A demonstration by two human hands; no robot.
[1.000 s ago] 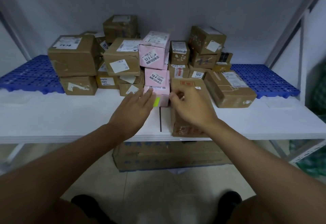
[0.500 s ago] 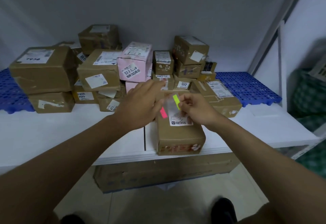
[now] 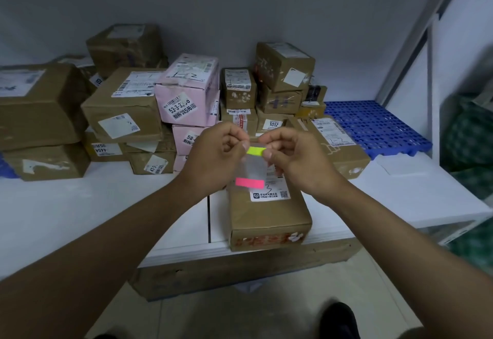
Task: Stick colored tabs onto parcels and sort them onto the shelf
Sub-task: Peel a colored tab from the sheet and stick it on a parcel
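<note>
A grey wall point(image 3: 240, 5) backs a white shelf point(image 3: 80, 205) stacked with cardboard parcels point(image 3: 122, 103), one brown parcel point(image 3: 269, 213) at its front edge, above which the left hand point(image 3: 213, 157) and right hand point(image 3: 298, 160) pinch a clear tab sheet point(image 3: 252, 168) carrying yellow-green and pink tabs.

Dim, cool, even light falls from above, so shadows stay soft. The wide lens bends the shelf post point(image 3: 416, 45) and forearms at the edges. Far parcels point(image 3: 125, 45) look soft; corners darken, with no glare.
</note>
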